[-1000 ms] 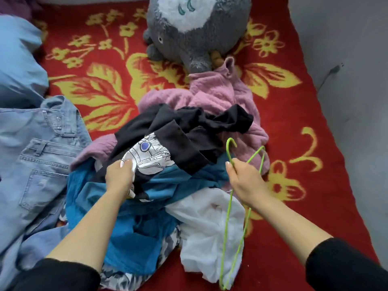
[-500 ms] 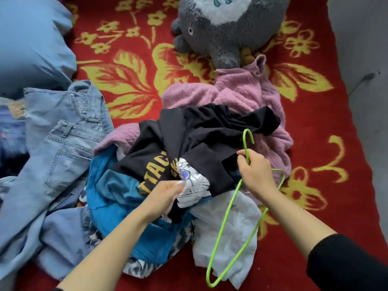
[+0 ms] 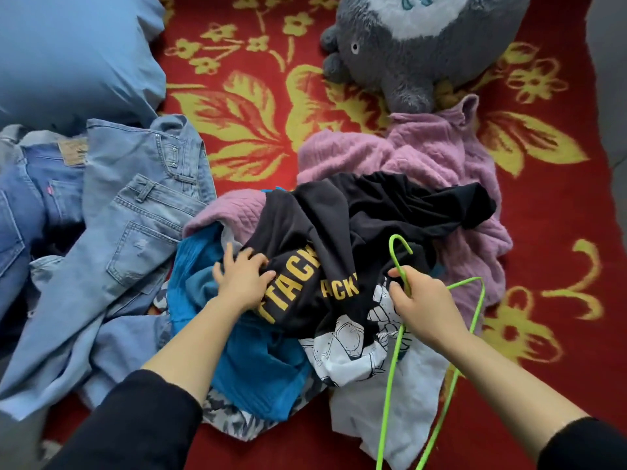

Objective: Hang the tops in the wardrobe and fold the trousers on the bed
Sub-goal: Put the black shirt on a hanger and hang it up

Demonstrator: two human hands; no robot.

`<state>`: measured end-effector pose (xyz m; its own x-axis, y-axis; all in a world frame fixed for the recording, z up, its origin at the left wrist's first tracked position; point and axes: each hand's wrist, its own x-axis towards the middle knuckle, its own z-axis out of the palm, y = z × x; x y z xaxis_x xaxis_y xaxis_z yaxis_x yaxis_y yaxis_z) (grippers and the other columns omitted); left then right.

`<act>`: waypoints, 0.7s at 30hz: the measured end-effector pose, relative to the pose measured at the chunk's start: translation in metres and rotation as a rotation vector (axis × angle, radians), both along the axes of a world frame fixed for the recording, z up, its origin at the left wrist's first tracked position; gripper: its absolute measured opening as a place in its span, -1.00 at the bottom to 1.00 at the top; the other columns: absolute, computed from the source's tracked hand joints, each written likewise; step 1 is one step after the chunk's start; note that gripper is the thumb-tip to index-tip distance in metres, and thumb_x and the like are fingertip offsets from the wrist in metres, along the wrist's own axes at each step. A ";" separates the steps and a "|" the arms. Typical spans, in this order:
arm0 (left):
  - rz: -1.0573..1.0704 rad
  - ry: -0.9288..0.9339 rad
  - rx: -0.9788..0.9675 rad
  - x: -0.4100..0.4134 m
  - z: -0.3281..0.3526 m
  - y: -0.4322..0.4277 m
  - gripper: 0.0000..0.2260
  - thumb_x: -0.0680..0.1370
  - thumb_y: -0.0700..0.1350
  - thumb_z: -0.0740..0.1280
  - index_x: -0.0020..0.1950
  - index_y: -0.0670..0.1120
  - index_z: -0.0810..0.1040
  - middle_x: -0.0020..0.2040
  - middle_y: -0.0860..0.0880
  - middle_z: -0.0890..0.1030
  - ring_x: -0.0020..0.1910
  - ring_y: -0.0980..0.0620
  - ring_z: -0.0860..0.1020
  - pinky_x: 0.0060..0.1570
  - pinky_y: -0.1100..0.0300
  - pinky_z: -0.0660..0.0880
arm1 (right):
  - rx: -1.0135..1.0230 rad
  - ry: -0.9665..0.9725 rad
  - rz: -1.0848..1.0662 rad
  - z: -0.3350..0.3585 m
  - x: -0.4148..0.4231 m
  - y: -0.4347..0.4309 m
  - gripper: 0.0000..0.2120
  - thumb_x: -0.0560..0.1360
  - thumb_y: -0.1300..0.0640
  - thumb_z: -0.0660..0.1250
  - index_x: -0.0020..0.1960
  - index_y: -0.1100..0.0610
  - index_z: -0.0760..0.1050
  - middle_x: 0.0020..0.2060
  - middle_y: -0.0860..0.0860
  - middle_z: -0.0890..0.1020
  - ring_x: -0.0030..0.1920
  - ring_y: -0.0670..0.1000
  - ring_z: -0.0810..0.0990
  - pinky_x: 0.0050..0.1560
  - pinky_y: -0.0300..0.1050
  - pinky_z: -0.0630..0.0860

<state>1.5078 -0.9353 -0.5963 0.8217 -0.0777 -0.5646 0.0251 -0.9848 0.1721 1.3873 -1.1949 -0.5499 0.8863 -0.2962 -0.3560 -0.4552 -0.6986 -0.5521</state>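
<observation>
A heap of clothes lies on the bed's red and yellow flowered cover (image 3: 258, 171). On top is a black T-shirt (image 3: 356, 232) with yellow letters and a white robot print. My left hand (image 3: 242, 281) grips its left edge, fingers curled into the cloth. My right hand (image 3: 422, 307) holds a green wire hanger (image 3: 390, 364) just below its hook, over the shirt's right side. Under the shirt lie a blue top (image 3: 251, 361), a white garment (image 3: 407, 395) and a pink top (image 3: 424, 154). Light blue jeans (image 3: 112, 239) and darker jeans (image 3: 30, 198) lie to the left.
A grey plush toy (image 3: 417, 45) sits at the head of the bed behind the heap. A blue pillow (image 3: 74, 52) lies at the top left. A grey wall (image 3: 614, 96) runs along the bed's right side. A patterned grey and white cloth (image 3: 234, 418) peeks from under the heap.
My left hand has shifted left along the black T-shirt and spread it, so more yellow lettering shows. My right hand with the hanger stays at the shirt's right side. The view has moved closer.
</observation>
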 end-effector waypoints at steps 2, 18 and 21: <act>-0.080 0.034 -0.127 -0.014 0.010 -0.015 -0.81 0.59 0.08 0.20 0.14 0.06 0.45 0.25 -0.02 0.51 0.42 -0.12 0.24 0.38 -0.15 0.07 | 0.008 0.002 0.001 0.002 0.004 0.008 -0.76 0.56 0.10 0.20 0.18 0.08 0.52 -0.29 0.04 0.57 -0.10 0.20 0.56 -0.15 -0.02 0.43; 0.239 -0.204 -0.466 -0.123 0.013 -0.016 -0.67 0.41 -0.22 0.32 0.16 -0.06 0.45 0.11 -0.01 0.42 0.13 -0.02 0.39 0.17 0.12 0.37 | -0.063 0.191 0.045 -0.011 0.006 0.032 -0.86 0.51 0.06 0.33 0.01 0.05 0.61 -0.06 0.08 0.66 0.05 0.15 0.59 -0.01 -0.06 0.45; 0.175 0.065 -0.331 -0.096 -0.009 -0.010 -0.46 0.37 0.07 0.38 0.32 -0.03 0.42 0.21 -0.06 0.45 0.25 -0.11 0.32 0.25 0.09 0.28 | 0.022 0.160 0.017 -0.008 0.001 0.029 -0.95 0.50 0.09 0.35 -0.11 0.00 0.58 -0.24 0.00 0.62 -0.06 0.11 0.58 -0.10 -0.12 0.39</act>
<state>1.4120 -0.9456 -0.6049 0.8020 -0.1265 -0.5838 0.2095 -0.8557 0.4732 1.3880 -1.1662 -0.5581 0.8227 -0.2720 -0.4992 -0.5265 -0.6957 -0.4887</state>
